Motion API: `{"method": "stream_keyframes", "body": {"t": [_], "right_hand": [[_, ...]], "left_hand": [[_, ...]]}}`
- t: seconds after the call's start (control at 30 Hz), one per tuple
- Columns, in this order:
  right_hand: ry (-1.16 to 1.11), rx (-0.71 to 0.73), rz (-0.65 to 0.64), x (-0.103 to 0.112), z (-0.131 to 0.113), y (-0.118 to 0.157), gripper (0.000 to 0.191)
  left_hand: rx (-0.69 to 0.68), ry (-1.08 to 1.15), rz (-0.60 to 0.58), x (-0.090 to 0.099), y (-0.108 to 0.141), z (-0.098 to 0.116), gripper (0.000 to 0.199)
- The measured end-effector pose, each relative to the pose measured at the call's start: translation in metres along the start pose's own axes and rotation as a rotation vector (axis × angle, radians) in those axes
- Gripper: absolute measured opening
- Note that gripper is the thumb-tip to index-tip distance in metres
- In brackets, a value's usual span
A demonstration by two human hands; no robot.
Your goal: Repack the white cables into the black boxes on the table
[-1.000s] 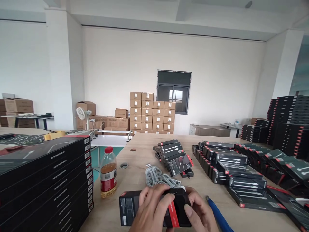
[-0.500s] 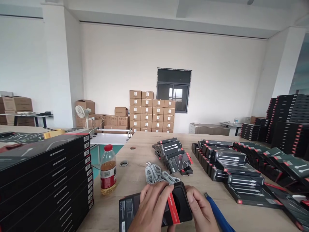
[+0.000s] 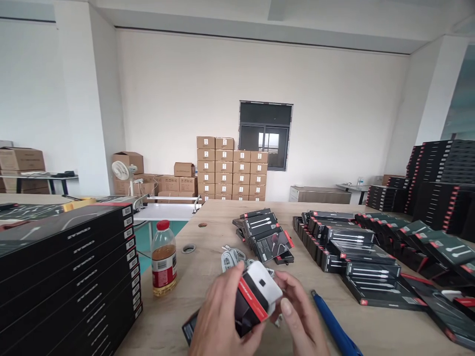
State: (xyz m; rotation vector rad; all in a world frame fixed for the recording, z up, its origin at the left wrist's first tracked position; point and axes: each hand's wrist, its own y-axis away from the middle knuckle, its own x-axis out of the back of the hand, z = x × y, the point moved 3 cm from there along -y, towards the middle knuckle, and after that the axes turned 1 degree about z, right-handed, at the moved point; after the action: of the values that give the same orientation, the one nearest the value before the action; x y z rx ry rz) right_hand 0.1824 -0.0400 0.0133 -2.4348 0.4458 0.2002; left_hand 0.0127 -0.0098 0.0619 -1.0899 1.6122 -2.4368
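Observation:
My left hand (image 3: 218, 316) is wrapped round a black box with a red stripe (image 3: 252, 299), tilted above the table. A white insert with a small dark square (image 3: 264, 284) shows at the box's upper right end. The fingers of my right hand (image 3: 299, 314) are at the insert's right edge; whether they grip it is hard to tell. A small white piece (image 3: 278, 320) shows between the hands. Coiled grey cables (image 3: 232, 258) lie just behind them, and a small pile of black boxes (image 3: 265, 232) sits farther back.
A tall stack of black boxes (image 3: 70, 277) and a bottle with a red cap (image 3: 164, 262) stand at left. On the right are a blue tool (image 3: 336, 326), rows of black boxes (image 3: 356, 247) and taller stacks (image 3: 441, 183).
The held box has turned, and its end now shows a white insert where a black recess was. My right hand has shifted slightly, with its fingers at the insert's edge.

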Motion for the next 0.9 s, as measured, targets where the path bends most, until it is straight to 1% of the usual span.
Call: {"method": "stream_keyframes", "body": {"t": [0.1,0.17,0.2,0.23,0.3,0.4,0.43,0.5,0.57,0.63,0.67,0.7,0.77,0.83,0.9], "right_hand": [[0.005,0.058,-0.038,-0.006,-0.006,0.004,0.043],[0.044,0.134,-0.071,-0.010,-0.007,0.007,0.044],[0.070,0.169,-0.073,-0.012,-0.006,0.009,0.045],[0.098,0.196,-0.067,-0.013,-0.005,0.011,0.046],[0.160,0.217,-0.036,-0.013,-0.001,0.014,0.047],[0.254,0.212,0.031,-0.005,0.003,0.015,0.044],[0.277,0.215,0.042,-0.002,0.003,0.014,0.042],[0.305,0.237,0.011,0.003,0.001,0.010,0.040],[0.304,0.252,-0.024,0.007,-0.004,0.005,0.041],[0.301,0.258,-0.025,0.009,-0.012,0.001,0.038],[0.304,0.260,-0.021,0.010,-0.016,0.000,0.034],[0.311,0.262,-0.013,0.011,-0.020,-0.002,0.030],[0.337,0.281,-0.038,0.011,-0.028,-0.004,0.022],[0.357,0.307,-0.051,0.012,-0.032,-0.006,0.016],[0.320,0.305,-0.020,0.011,-0.033,-0.005,0.012]], "left_hand": [[0.160,0.055,0.125,0.011,-0.003,-0.006,0.080],[0.203,0.132,0.234,0.014,-0.002,-0.006,0.073],[0.215,0.180,0.277,0.014,-0.001,-0.005,0.070],[0.228,0.236,0.295,0.011,0.001,-0.003,0.068],[0.264,0.370,0.271,0.001,0.006,0.003,0.060],[0.360,0.561,0.238,-0.013,0.012,0.013,0.035],[0.392,0.605,0.247,-0.014,0.013,0.014,0.030],[0.431,0.651,0.241,-0.013,0.012,0.013,0.027],[0.406,0.653,0.174,-0.008,0.009,0.008,0.024],[0.345,0.632,0.105,-0.003,0.006,0.002,0.021],[0.319,0.630,0.088,-0.002,0.006,0.000,0.019],[0.310,0.640,0.085,-0.001,0.006,-0.002,0.017],[0.328,0.682,0.105,-0.002,0.009,-0.002,0.014],[0.347,0.709,0.136,-0.004,0.010,-0.001,0.019],[0.296,0.675,0.117,-0.003,0.009,0.004,0.025]]}}
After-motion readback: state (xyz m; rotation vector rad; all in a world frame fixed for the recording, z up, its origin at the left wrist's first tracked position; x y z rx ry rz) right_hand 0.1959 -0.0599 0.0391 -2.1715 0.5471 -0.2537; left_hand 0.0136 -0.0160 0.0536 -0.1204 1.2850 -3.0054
